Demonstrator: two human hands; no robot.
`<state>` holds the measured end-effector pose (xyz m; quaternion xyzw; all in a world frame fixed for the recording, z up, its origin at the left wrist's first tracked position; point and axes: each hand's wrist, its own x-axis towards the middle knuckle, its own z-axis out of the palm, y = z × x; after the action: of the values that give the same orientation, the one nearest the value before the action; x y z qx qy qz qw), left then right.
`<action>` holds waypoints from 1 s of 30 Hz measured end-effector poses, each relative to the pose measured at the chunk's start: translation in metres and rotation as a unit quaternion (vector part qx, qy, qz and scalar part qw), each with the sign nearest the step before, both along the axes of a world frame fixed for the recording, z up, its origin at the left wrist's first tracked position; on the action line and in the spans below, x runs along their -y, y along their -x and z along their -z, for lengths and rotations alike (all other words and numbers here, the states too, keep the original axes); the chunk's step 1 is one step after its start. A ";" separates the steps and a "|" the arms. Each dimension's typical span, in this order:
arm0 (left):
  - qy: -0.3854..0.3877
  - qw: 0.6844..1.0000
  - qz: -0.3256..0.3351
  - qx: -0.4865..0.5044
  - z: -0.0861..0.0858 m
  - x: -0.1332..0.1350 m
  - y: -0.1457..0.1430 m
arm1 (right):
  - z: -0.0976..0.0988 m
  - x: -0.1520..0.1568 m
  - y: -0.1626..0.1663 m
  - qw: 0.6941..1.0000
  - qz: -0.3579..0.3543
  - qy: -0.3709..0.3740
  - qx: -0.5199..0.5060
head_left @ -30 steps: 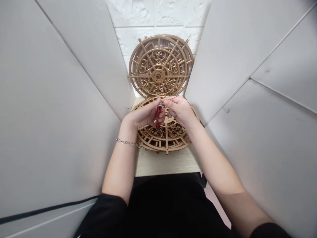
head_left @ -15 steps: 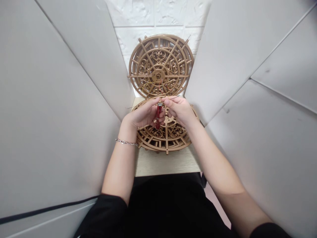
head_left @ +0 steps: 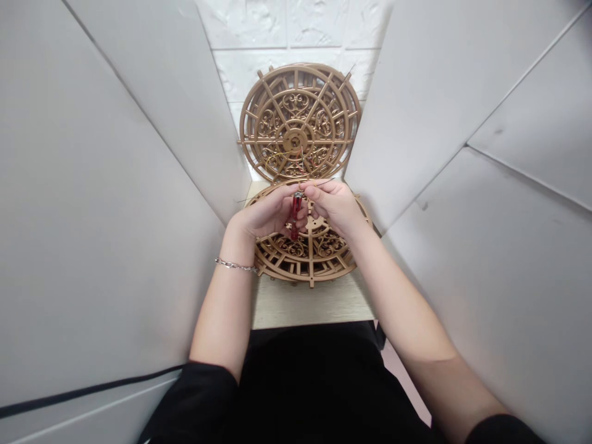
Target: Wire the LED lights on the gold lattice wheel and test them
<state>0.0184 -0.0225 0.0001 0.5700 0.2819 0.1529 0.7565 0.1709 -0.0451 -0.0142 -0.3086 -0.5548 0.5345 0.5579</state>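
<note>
White brick-patterned wall (head_left: 252, 24), pale surface (head_left: 309, 305). On my feed, left hand (head_left: 272, 213) curls round a red-handled tool (head_left: 296, 207) above gold scrollwork discs (head_left: 311, 269); right hand (head_left: 335, 202) pinches what looks like thin wire (head_left: 329, 180) near its metal collar. Loose fingers, I'd guess, could let wire or tool slip. No readable writing or brand

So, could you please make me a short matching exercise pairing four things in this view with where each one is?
Column one
1. Red handle
2. Chain bracelet
3. Upper stack of gold frames
4. Lower stack of gold frames

Column two
A. Standing in front of the white wall
B. Lying on the table
C. Held in the left hand
D. Around the left forearm

Right pairs: 1-C, 2-D, 3-A, 4-B.
</note>
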 end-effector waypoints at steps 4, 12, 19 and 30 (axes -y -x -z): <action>0.001 1.000 -0.004 0.000 -0.001 0.001 -0.001 | 0.001 -0.001 0.001 1.000 0.007 -0.002 0.008; 0.008 1.000 -0.012 0.011 -0.001 0.001 -0.002 | 0.003 -0.002 0.000 0.999 0.013 0.011 0.029; 0.009 1.000 -0.010 0.008 0.000 0.001 -0.001 | 0.002 -0.001 0.000 0.999 0.026 0.002 0.025; 0.013 1.000 -0.010 0.010 0.000 0.001 0.000 | 0.002 0.000 0.000 0.999 0.020 0.007 0.031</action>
<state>0.0185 -0.0231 0.0003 0.5559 0.2815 0.1628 0.7650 0.1706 -0.0448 -0.0165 -0.3398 -0.5617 0.5173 0.5491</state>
